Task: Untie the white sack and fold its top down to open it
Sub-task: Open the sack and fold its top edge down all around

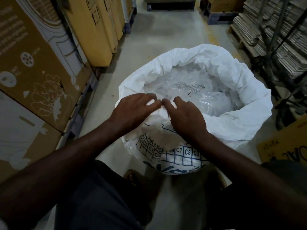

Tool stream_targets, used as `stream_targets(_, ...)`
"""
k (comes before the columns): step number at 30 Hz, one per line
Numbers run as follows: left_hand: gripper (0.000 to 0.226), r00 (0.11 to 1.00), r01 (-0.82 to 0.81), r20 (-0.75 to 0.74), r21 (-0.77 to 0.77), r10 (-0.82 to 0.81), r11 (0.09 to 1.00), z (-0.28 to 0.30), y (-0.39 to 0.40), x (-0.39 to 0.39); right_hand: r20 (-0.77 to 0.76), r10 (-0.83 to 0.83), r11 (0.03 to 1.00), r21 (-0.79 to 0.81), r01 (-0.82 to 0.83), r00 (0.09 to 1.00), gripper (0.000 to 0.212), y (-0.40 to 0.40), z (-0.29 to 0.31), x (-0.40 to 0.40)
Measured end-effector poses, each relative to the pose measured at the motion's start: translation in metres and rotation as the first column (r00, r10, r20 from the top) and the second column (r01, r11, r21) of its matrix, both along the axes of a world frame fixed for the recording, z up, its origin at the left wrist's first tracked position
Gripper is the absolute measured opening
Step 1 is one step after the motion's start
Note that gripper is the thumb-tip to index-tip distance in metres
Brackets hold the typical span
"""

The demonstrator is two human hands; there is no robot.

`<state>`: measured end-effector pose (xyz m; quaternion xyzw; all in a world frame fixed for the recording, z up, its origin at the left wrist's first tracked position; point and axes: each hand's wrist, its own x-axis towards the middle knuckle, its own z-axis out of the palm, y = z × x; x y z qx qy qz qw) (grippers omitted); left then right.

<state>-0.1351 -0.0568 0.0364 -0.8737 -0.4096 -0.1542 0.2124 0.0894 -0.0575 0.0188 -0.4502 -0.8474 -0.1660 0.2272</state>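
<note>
White sack (232, 77) stands open on the floor (166, 39), top rolled down, clear plastic bags (196, 92) inside. Left hand (132, 110) and right hand (184, 117) each grip pinching the near rim.

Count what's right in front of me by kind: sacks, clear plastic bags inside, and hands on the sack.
White woven sack with blue printing: 1
Clear plastic bag inside it: at least 1; cannot separate more
Hands on the near rim: 2, left hand and right hand
Total: 4

Both forearms reaching forward and converging, left hand (134, 107) and right hand (183, 113) palms down, side by side, fingertips nearly meeting, fingers slightly curled
</note>
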Motion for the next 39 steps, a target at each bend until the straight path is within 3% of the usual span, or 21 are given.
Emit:
stream_targets(2,0.029,1.0,0.014,-0.005,0.0,-0.014,1.0,-0.007,-0.002,-0.002,0.045,0.04,0.998,-0.053,-0.038,0.998,0.057,-0.007,-0.008,-0.002)
stream_targets(6,0.053,0.999,-0.011,-0.053,-0.104,0.005,0.994,-0.018,0.003,-0.011,0.076,0.053,0.986,-0.161,-0.04,0.996,0.077,-0.02,-0.015,0.005)
stream_targets(8,0.061,0.998,0.03,-0.052,-0.267,-0.046,0.963,-0.019,-0.003,-0.015,0.075,0.045,0.984,-0.176,-0.031,0.996,0.067,-0.019,-0.017,0.01)
stream_targets(10,0.067,0.998,0.063,0.028,-0.493,-0.057,0.868,-0.019,-0.013,-0.015,0.047,0.066,0.983,-0.175,-0.056,0.997,0.056,-0.017,-0.024,0.014)
stream_targets(12,0.062,0.995,0.086,0.096,-0.605,-0.035,0.791,-0.012,-0.014,-0.011,0.048,0.087,0.98,-0.186,-0.076,0.995,0.049,-0.017,-0.031,0.016)
stream_targets(14,0.058,0.993,0.075,0.122,-0.606,-0.001,0.792,-0.004,-0.008,-0.004,0.042,0.063,0.986,-0.156,-0.056,0.997,0.049,-0.018,-0.035,0.014)
stream_targets(16,0.075,0.993,0.016,0.105,-0.595,0.058,0.803,0.001,0.002,0.0,0.027,0.051,0.993,-0.107,-0.048,0.998,0.049,-0.018,-0.034,0.011)
stream_targets(18,0.093,0.992,-0.091,0.022,-0.555,0.125,0.827,-0.003,0.011,0.002,0.05,0.109,0.992,-0.063,-0.106,0.993,0.045,-0.017,-0.03,0.006)
stream_targets(19,0.091,0.988,-0.151,-0.047,-0.507,0.148,0.849,-0.005,0.014,0.004,0.06,0.142,0.988,-0.069,-0.138,0.988,0.044,-0.018,-0.028,0.004)
stream_targets(22,0.048,0.975,-0.194,-0.171,-0.344,0.142,0.918,-0.008,0.019,0.004,0.006,0.151,0.955,-0.261,-0.144,0.989,0.07,-0.026,-0.026,0.004)
stream_targets(25,0.026,0.981,-0.16,-0.153,-0.301,0.118,0.94,-0.01,0.014,0.001,-0.255,0.043,0.841,-0.513,-0.172,0.966,0.097,-0.029,-0.021,0.005)
stream_targets(27,0.025,0.985,-0.158,-0.116,-0.275,0.13,0.948,-0.012,0.011,-0.003,-0.343,-0.041,0.78,-0.599,-0.185,0.939,0.085,-0.023,-0.017,0.005)
stream_targets(32,0.05,0.977,-0.166,-0.163,-0.189,0.136,0.968,-0.002,0.015,-0.032,-0.29,-0.156,0.785,-0.616,-0.059,0.944,0.029,-0.015,0.006,0.002)
stream_targets(37,0.048,0.997,-0.072,-0.036,-0.208,0.066,0.975,-0.016,0.031,-0.051,-0.059,-0.005,0.924,-0.381,-0.018,0.998,0.035,-0.03,-0.003,-0.014)
stream_targets(39,0.06,0.998,-0.047,0.017,-0.253,0.053,0.966,-0.02,0.034,-0.054,-0.036,0.007,0.949,-0.315,-0.017,0.999,0.042,-0.031,-0.01,-0.013)
